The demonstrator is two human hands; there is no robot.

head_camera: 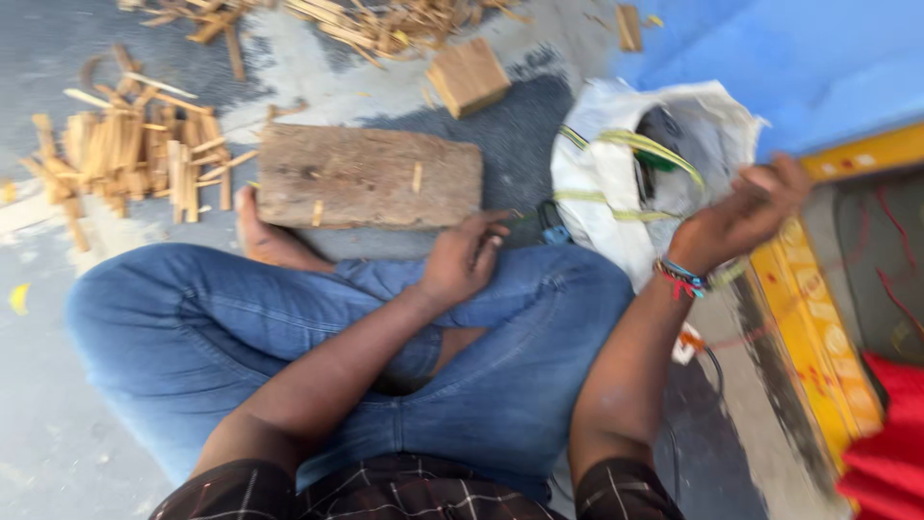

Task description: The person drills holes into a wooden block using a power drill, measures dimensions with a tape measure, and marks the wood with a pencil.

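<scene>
while the right hand point(736, 220) lifts, white sack point(616, 178) gaping, crumpled, yellow-strapped

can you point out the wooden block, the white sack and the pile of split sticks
wooden block point(371, 176): head view, middle of its flat top face
white sack point(602, 188): head view, its left outer side
pile of split sticks point(135, 154): head view, centre of the heap at left

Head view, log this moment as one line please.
left hand: resting on jeans | right hand: raised at white sack, grip blurred | wooden block: on floor ahead | split sticks: piled left
</scene>
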